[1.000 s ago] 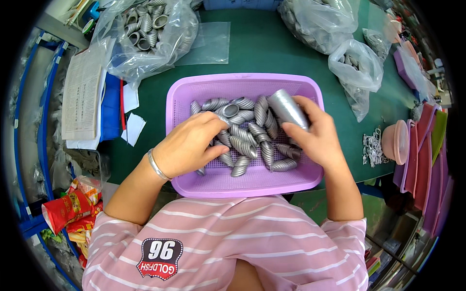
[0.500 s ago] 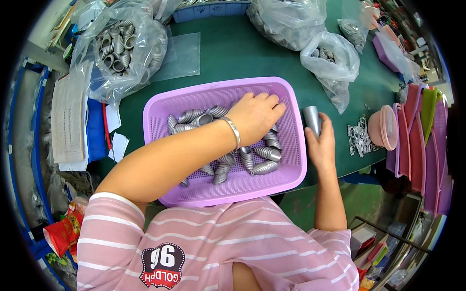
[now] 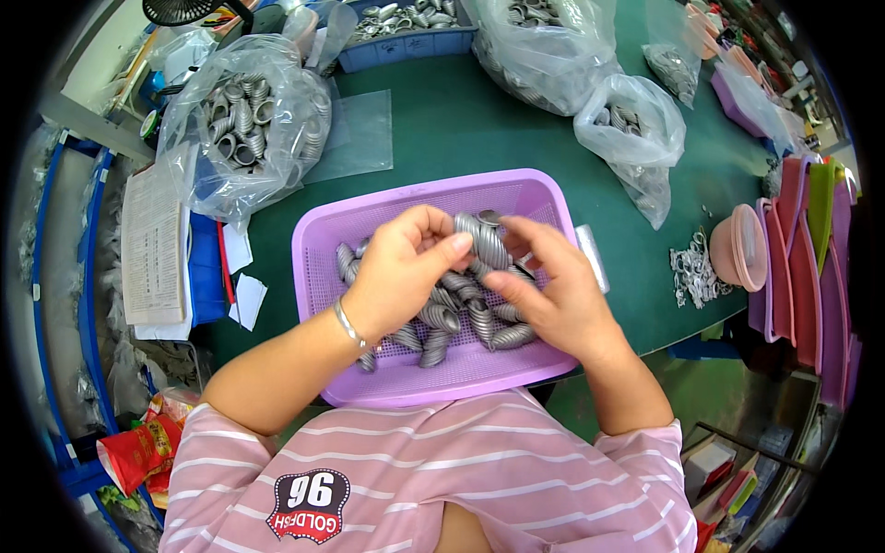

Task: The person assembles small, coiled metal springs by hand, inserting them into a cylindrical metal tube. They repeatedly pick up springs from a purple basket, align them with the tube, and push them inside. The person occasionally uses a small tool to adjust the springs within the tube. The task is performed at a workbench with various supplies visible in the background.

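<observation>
A purple mesh basket [image 3: 415, 392] in front of me holds several curved, ribbed grey metal pieces [image 3: 439, 318]. Over its middle, my left hand [image 3: 396, 263] is closed, pinching one ribbed grey piece [image 3: 483, 241] between thumb and fingers. Just right of that piece, my right hand [image 3: 558, 286] is open, thumb and fingers apart and slightly blurred. Whether its fingertips touch the piece cannot be told. A smooth grey tapered tube [image 3: 593, 258] is on the green table beyond the basket's right side, partly hidden.
Clear plastic bags of grey pieces stand at the back left [image 3: 244, 120] and back right [image 3: 631, 129]. A blue bin [image 3: 406, 48] sits at the far edge. To the right are small white metal parts [image 3: 696, 269], a pink tub [image 3: 737, 247] and stacked coloured trays [image 3: 800, 267].
My right hand has left the tapered tube and moved left over the basket. The left hand has drawn back and lifted a ribbed piece. The view has shifted slightly.
</observation>
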Tool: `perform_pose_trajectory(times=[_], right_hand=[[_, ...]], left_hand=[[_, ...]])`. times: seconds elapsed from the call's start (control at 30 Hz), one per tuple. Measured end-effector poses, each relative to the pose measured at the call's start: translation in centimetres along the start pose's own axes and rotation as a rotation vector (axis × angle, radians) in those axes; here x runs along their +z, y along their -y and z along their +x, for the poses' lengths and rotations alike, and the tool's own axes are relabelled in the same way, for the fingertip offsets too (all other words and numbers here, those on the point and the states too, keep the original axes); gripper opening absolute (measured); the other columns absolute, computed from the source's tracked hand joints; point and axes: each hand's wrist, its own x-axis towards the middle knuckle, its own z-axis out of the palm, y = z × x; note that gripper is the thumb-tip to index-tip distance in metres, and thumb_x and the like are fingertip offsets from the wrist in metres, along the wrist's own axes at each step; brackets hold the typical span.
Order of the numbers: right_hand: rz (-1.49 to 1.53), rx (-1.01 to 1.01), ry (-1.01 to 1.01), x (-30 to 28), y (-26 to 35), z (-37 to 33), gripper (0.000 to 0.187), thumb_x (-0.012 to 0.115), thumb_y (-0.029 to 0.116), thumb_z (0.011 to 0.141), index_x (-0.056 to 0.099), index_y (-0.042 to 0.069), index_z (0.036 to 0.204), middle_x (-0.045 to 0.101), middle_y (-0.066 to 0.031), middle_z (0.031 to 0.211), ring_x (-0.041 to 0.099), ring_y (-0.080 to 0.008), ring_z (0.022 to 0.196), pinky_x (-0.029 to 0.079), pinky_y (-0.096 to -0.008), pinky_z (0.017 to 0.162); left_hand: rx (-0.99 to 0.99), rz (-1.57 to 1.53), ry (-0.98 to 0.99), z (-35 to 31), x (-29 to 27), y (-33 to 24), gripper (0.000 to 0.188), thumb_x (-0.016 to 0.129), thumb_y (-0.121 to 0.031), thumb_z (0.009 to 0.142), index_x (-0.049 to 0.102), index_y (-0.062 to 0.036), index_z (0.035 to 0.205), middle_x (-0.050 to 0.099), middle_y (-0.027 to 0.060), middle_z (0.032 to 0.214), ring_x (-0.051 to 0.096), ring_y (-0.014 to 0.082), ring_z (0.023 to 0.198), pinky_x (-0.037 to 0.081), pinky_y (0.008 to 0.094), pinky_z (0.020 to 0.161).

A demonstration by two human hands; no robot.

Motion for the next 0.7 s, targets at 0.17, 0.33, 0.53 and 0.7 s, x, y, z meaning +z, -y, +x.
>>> perform_pose_trajectory(times=[0.17,0.33,0.53,0.7], right_hand=[[-0.054,-0.085,0.096,2.2,0.7,1.0,0.038,0.075,0.018,0.077,0.059,0.002,0.107,0.064,-0.0162,0.090,0.062,-0.0361,0.084,0.049,-0.0423,0.072],[-0.134,-0.219,0.059,2.9,0.6,0.9,0.036,0.076,0.016,0.074,0.061,0.003,0.104,0.063,-0.0132,0.085,0.061,-0.0336,0.078,0.049,-0.0420,0.068],[-0.344,-0.329,0.041,2.7,0.7,0.6,0.035,0.078,0.020,0.070,0.063,0.005,0.099,0.060,-0.0071,0.075,0.058,-0.0265,0.066,0.042,-0.0386,0.065],[-0.468,-0.397,-0.064,2.3,0.3,0.5,0.038,0.079,0.020,0.067,0.064,0.005,0.099,0.059,-0.0040,0.074,0.057,-0.0226,0.069,0.040,-0.0378,0.067]], left_hand=[[0.105,-0.100,-0.010,-2.5,-1.0,0.9,0.020,0.063,-0.011,0.093,0.058,0.0038,0.106,0.063,0.0046,0.096,0.059,0.0088,0.086,0.050,0.0232,0.077],[0.236,0.177,-0.001,-2.8,-1.7,1.3,0.018,0.063,-0.014,0.092,0.066,0.0038,0.095,0.063,0.0050,0.099,0.057,0.0079,0.083,0.047,0.0215,0.075],[0.440,0.297,0.003,-2.7,-2.4,2.2,0.011,0.064,-0.008,0.090,0.067,0.0023,0.094,0.064,0.0068,0.103,0.059,0.0111,0.087,0.047,0.0234,0.077],[0.133,-0.056,-0.029,-2.9,-1.9,1.3,0.021,0.061,-0.010,0.093,0.061,0.0020,0.110,0.066,0.0062,0.095,0.061,0.0093,0.081,0.049,0.0214,0.072]])
